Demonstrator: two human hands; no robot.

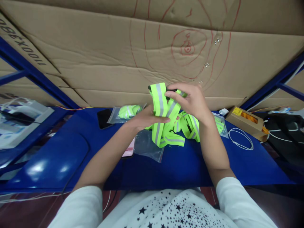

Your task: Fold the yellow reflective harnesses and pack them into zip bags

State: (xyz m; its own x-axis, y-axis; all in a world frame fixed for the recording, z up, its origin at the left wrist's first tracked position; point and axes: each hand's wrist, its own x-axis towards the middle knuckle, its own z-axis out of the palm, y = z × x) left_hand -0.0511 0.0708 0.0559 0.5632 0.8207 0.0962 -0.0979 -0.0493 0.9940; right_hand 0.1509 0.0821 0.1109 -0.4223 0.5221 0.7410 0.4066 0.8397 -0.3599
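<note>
Gripped between the thumb and fingers of the left hand (145, 118), a fluorescent yellow-green fabric strap with a grey reflective stripe (159, 100) hangs in loops at the centre of the frame. Just above and to the right, the right hand (194, 98) pinches the strap's upper part, near a black piece, between thumb and fingers. Loops of the strap hang down over a flat clear plastic bag (147, 146), below centre. Right of these loops lies another yellow-green striped bundle (193, 126); whether it joins the held strap cannot be told.

Left of centre, a clear bag with a folded yellow-green strap inside (129, 111) lies beside a black phone-like slab (103, 119). Toward the right edge, a coiled white cable (241, 148) lies near a brown cardboard box with a yellow label (257, 130). Everything named rests on a glossy blue tabletop (187, 171), except the held strap.
</note>
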